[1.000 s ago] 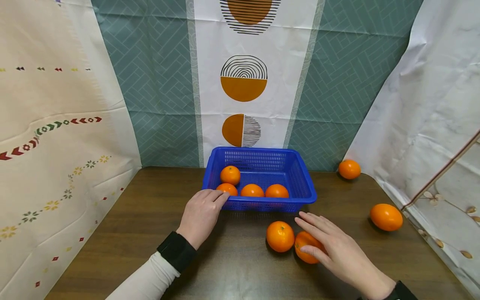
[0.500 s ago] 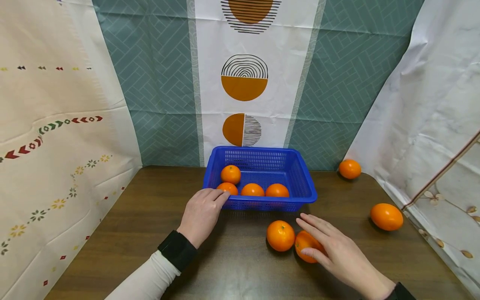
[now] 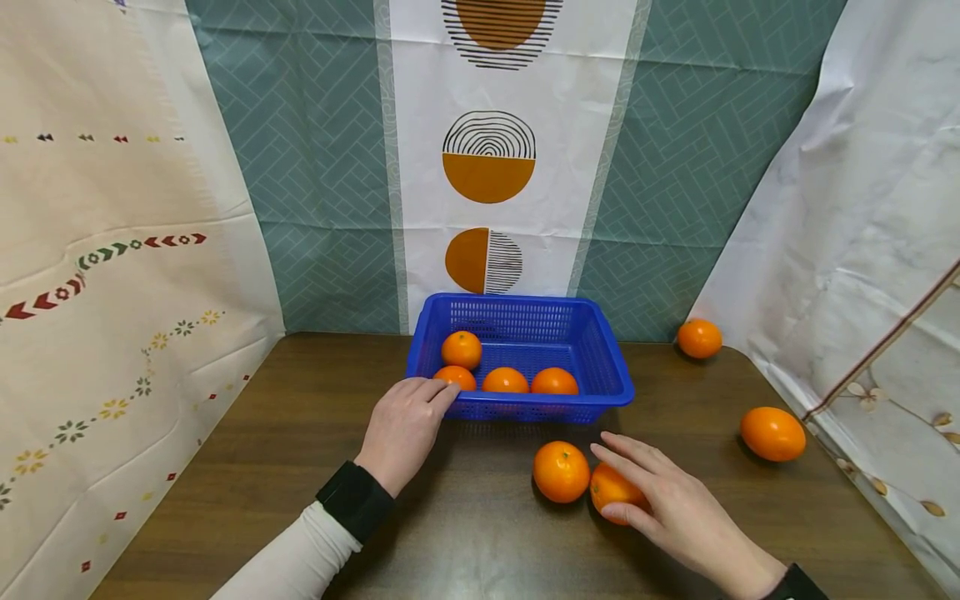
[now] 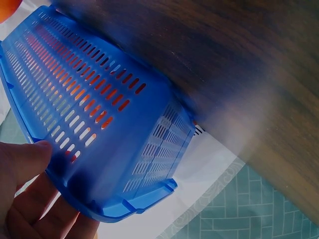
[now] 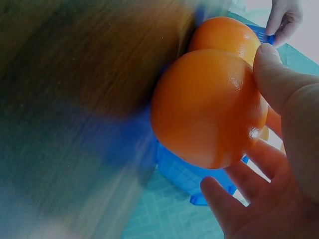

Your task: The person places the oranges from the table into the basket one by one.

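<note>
In the head view my left hand (image 3: 405,429) holds the near-left rim of a blue plastic basket (image 3: 525,407). Its thumb (image 4: 37,157) lies on the outer wall and the other fingers go over the rim in the left wrist view. Several oranges, one an orange (image 3: 506,381) by the near wall, lie inside. On the table before the basket, my right hand (image 3: 667,504) is around an orange (image 5: 207,109). The thumb touches one side of it; fingers curve behind it, partly hidden. A second orange (image 3: 561,472) sits just left of the held one.
Farther right on the brown wooden table (image 3: 300,400) lie two more oranges: a far orange (image 3: 699,339) near the back corner and a nearer orange (image 3: 772,434) by the right edge. Patterned cloths (image 3: 322,167) hang behind and at both sides.
My right hand has lowered slightly, its fingertips drawing down over the orange. My left hand, the basket and the oranges have stayed in place.
</note>
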Demonstrator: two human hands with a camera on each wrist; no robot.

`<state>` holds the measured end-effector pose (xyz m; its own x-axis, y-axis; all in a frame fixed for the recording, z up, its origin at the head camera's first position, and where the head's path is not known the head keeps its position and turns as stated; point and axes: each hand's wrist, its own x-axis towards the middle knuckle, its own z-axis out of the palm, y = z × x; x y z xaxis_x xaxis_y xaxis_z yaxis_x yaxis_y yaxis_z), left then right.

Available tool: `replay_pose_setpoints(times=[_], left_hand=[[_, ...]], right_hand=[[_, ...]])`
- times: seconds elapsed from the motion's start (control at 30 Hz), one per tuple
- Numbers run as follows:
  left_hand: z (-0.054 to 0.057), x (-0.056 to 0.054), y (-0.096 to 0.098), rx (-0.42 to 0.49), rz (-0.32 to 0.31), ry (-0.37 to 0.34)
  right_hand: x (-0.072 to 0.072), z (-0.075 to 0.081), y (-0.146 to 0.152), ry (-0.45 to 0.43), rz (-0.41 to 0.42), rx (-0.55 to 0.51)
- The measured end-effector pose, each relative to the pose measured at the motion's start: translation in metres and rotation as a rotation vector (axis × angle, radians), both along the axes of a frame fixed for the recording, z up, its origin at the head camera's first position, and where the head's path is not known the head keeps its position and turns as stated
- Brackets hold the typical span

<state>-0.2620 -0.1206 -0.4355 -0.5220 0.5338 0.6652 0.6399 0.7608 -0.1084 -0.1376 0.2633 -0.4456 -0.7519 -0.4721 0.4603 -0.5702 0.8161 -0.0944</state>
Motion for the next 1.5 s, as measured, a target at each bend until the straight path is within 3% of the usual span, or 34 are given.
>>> replay_pose_setpoints(times=[0.93, 1.5], left_hand=[[-0.0021, 0.0001, 0.0, -0.002, 0.007, 0.01], [0.0002, 0.0015, 0.0007, -0.002, 0.01, -0.015]], right_hand=[[0.0003, -0.0073, 0.0024, -0.019, -0.045, -0.006], [-0.0008, -0.01, 0.0019, -0.001, -0.029, -0.009]])
